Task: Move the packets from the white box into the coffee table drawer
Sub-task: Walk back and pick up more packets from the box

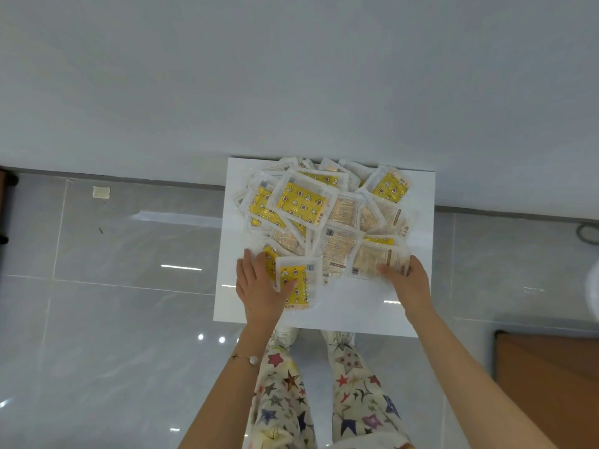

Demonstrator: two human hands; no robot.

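A white box (350, 306) stands on the floor against the wall, seen from straight above. Several clear packets (324, 215) with yellow star-patterned or pale contents lie heaped in its far half. My left hand (259, 286) grips a yellow packet (296, 281) at the pile's near left, thumb on top of it. My right hand (408, 283) holds a pale packet (376, 260) at the near right edge of the pile, thumb pressed on its face. The coffee table drawer is not in view.
Glossy grey floor tiles (129, 319) surround the box, and a pale wall (291, 76) rises behind it. A brown wooden surface (547, 384) sits at the lower right. My legs in star-patterned trousers (324, 393) stand just before the box. A small cream scrap (101, 191) lies on the floor left.
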